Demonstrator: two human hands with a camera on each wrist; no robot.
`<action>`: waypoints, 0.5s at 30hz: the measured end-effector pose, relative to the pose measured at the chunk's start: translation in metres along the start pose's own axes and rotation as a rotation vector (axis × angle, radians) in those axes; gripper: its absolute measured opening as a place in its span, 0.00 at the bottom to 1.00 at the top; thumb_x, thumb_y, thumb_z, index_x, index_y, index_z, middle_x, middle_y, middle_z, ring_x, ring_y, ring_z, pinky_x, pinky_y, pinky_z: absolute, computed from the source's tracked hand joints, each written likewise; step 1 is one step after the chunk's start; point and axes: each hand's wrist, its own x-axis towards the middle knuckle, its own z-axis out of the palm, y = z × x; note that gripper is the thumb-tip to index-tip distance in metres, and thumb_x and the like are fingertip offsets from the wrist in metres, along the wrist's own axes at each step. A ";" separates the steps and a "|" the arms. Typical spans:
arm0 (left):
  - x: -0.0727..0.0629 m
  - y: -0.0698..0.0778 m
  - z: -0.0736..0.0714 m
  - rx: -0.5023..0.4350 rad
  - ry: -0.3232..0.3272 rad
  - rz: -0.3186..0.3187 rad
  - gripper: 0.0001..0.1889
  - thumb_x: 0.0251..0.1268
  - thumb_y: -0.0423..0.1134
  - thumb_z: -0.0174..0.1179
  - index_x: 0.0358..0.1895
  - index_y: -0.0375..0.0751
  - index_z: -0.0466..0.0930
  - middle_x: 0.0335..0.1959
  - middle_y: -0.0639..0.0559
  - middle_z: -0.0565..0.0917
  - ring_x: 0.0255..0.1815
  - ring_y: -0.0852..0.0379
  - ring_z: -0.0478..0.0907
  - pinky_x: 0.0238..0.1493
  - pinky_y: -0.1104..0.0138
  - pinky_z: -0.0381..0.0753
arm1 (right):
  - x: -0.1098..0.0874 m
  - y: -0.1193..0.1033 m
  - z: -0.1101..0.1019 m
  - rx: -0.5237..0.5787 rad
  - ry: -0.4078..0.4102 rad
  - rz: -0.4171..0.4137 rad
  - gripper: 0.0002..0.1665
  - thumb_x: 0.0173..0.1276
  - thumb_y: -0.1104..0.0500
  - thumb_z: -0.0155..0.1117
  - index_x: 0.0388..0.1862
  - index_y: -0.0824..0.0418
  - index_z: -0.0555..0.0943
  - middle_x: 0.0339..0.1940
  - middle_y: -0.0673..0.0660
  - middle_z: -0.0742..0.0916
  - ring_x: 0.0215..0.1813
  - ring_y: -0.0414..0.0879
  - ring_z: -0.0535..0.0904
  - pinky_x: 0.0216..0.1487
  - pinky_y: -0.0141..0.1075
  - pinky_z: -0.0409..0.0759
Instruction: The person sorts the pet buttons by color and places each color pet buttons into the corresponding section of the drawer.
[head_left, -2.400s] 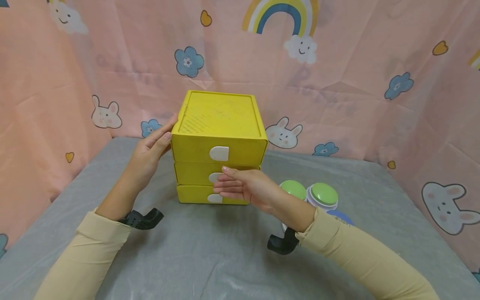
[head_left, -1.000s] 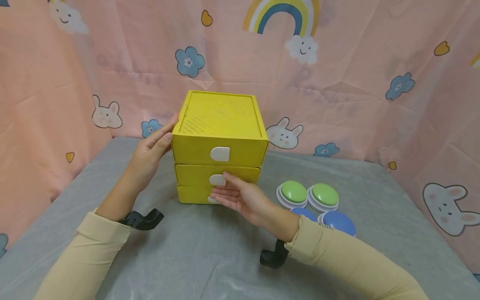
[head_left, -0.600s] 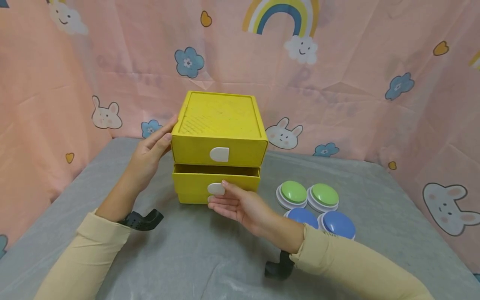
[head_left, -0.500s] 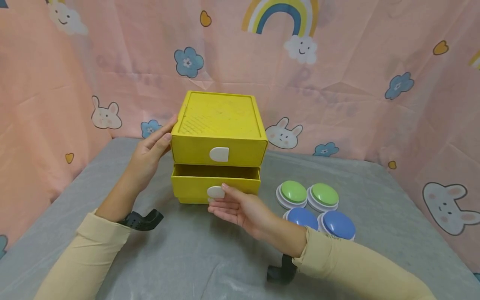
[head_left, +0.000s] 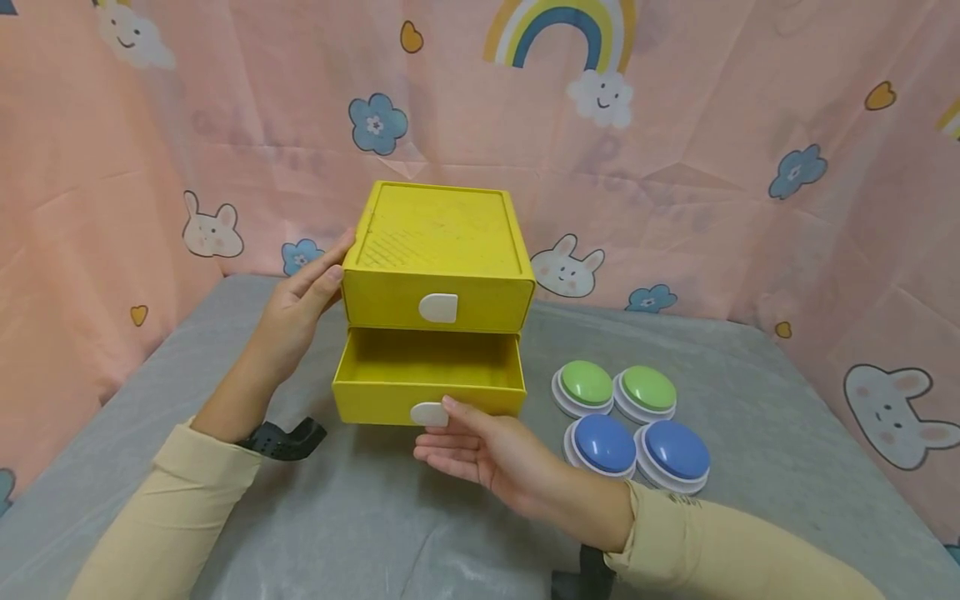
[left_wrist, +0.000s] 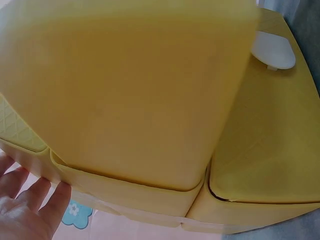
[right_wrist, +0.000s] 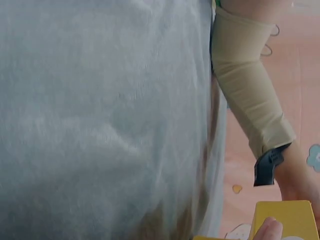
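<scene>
Head: from above, facing forward and down, farthest off, whole yellow drawer unit (head_left: 442, 229) in frame
Left wrist: turned sideways, very close to the open drawer (left_wrist: 137, 100)
Right wrist: across the surface (right_wrist: 100, 100), unit clipped at lower edge
Head and right wrist: share left sleeve (head_left: 161, 525)

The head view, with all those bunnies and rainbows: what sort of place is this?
Perhaps a small staged filming corner; I can't be sure. Pink patterned fabric hangs around a grey cloth-covered table, and a black device is worn at the left wrist.
</scene>
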 end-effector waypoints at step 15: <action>0.000 0.000 0.001 0.015 -0.001 0.011 0.27 0.81 0.49 0.43 0.79 0.52 0.56 0.82 0.56 0.53 0.82 0.56 0.52 0.78 0.58 0.62 | -0.022 0.018 0.008 0.006 0.018 0.028 0.36 0.75 0.45 0.58 0.62 0.77 0.73 0.48 0.63 0.89 0.49 0.47 0.89 0.57 0.38 0.85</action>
